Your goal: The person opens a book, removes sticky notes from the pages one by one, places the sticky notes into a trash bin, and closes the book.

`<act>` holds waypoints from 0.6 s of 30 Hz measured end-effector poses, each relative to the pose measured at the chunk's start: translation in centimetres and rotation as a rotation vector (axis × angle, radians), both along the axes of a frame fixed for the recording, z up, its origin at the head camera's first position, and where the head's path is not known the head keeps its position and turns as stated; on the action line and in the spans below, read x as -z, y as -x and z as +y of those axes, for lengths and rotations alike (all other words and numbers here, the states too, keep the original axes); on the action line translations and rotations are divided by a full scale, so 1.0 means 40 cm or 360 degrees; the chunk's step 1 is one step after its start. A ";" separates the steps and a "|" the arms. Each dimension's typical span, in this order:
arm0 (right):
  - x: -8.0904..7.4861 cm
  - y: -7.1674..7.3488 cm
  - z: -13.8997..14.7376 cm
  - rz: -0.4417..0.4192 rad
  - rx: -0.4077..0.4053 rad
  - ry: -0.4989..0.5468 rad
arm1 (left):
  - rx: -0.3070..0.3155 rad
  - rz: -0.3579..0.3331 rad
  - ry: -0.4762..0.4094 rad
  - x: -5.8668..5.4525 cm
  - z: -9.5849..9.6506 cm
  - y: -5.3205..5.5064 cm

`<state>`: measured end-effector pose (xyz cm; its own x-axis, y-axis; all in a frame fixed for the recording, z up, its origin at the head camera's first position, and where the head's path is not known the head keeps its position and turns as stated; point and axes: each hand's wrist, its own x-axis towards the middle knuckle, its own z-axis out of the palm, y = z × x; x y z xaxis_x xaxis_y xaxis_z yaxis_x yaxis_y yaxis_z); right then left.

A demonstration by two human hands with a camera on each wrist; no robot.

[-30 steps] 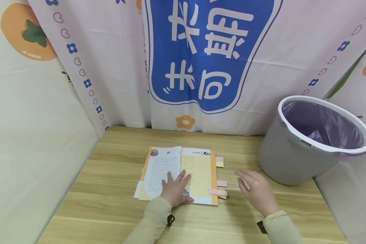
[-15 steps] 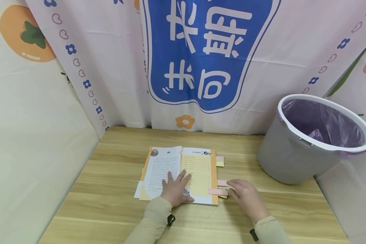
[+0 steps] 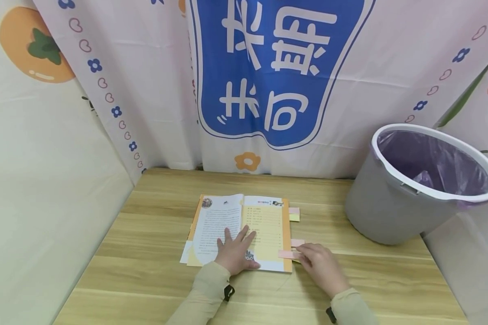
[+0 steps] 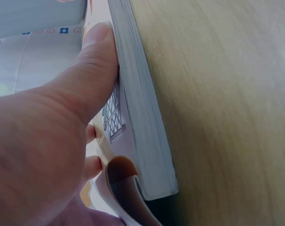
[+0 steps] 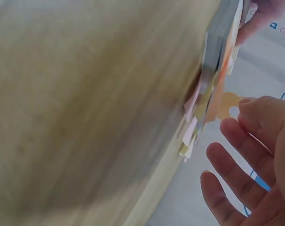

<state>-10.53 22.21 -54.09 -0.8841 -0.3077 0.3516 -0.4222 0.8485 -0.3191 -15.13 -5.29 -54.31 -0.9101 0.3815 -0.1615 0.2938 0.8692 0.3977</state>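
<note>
Presses on the open book (image 3: pixel 268 225) with the left hand (image 3: pixel 235 256), straight-fingered and spread wide! Right of that hand, shows pink tabs (image 3: pixel 294 211) and a yellow tab (image 3: pixel 294 217) jutting past the edge, plus a pink strip (image 3: pixel 286 254) across the margin. Reaches that strip's outer end with the right hand (image 3: pixel 321 264), relaxed, without visible grip; can't tell if touching. Looks partway along, with tabs in place and the strip apparently left to handle. Beyond the right hand, includes a grey bin (image 3: pixel 378 207).
</note>
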 end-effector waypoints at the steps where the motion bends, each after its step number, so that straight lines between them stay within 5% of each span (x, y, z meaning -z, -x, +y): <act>1: 0.003 0.001 -0.002 -0.0006 -0.0006 0.0006 | 0.0000 0.0001 0.0000 0.000 0.000 0.000; 18: 0.022 0.007 -0.025 -0.0012 -0.0063 -0.0017 | 0.0000 0.0000 0.0005 -0.005 0.000 0.001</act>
